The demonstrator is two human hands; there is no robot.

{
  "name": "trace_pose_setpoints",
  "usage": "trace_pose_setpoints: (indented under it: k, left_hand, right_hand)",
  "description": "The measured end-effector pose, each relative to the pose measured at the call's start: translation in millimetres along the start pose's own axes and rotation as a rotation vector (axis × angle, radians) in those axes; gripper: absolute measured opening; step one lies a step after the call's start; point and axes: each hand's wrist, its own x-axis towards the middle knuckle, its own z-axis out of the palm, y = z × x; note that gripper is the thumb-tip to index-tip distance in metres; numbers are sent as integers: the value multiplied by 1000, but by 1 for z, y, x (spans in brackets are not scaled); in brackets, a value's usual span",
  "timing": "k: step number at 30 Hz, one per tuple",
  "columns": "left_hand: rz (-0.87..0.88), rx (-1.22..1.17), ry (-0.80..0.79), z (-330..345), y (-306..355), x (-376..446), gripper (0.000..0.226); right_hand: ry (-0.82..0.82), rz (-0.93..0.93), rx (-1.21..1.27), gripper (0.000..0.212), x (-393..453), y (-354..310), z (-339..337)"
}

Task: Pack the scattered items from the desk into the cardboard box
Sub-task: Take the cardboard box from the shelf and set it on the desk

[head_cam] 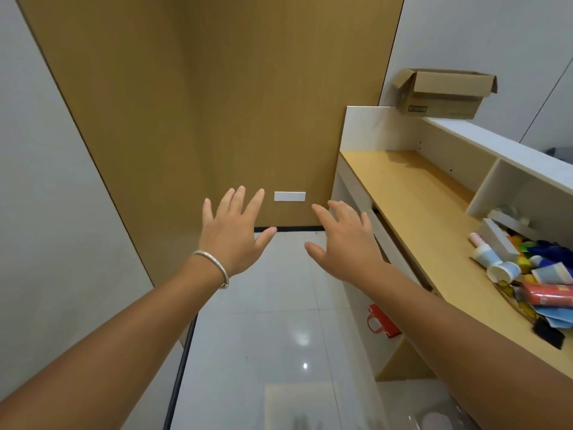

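Observation:
The open cardboard box (pixel 443 94) stands on the white top shelf of the desk at the upper right, flaps up. A heap of scattered items (pixel 533 274) lies on the wooden desk surface (pixel 412 193) at the right edge: paper cups, a red packet, blue and yellow pieces, a white box. My left hand (pixel 235 234) and my right hand (pixel 344 243) are stretched out in front of me over the floor, fingers spread, holding nothing. Both are left of the desk and far from the box and the heap.
A tan wooden wall panel (pixel 217 103) with a small white plate (pixel 290 196) faces me. A glossy tiled floor (pixel 263 321) lies below. A red bag (pixel 383 321) sits under the desk. White cubby dividers (pixel 490 184) rise behind the desk surface.

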Motion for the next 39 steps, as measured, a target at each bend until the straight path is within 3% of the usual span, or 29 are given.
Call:
trace_pose_setpoints:
  k: [18, 28, 39]
  left_hand:
    - [-76, 15, -32, 147, -23, 352, 73]
    - [51, -45, -78, 238, 4, 530, 74]
    - [323, -237, -85, 348, 62, 801, 74]
  right_hand:
    - [39, -53, 59, 70, 367, 141, 103]
    - [29, 66, 27, 73, 506, 229, 156]
    - [56, 331, -127, 70, 683, 363, 188]
